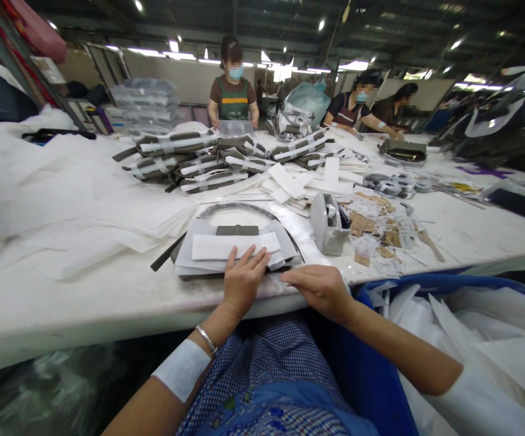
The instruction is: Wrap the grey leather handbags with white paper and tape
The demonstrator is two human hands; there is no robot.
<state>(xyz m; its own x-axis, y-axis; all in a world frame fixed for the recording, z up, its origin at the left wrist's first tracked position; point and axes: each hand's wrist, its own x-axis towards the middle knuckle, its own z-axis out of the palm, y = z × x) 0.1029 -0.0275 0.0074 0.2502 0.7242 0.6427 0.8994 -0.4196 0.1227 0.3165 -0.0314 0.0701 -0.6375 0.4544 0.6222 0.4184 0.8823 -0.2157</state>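
A dark handbag (238,231) lies on the table in front of me, partly covered by white tissue sheets (184,257). Its handle (239,207), wrapped in clear film, arches towards the far side. Across the bag rests a flat white foam-like strip (211,247). My left hand (244,278) presses on the strip's near edge with its fingers stretched out and spread. Just right of the bag, at the table edge, my right hand (324,292) has thumb and fingers pinched together. Whatever may be between those fingertips is too small to make out.
Behind the bag stands a grey tape dispenser (326,224), with brown tags (366,224) beside it. Wrapped bags (175,144) are piled farther back. White sheets (85,206) cover the left side. A blue bin (366,357) sits at lower right. Co-workers (234,91) stand across the table.
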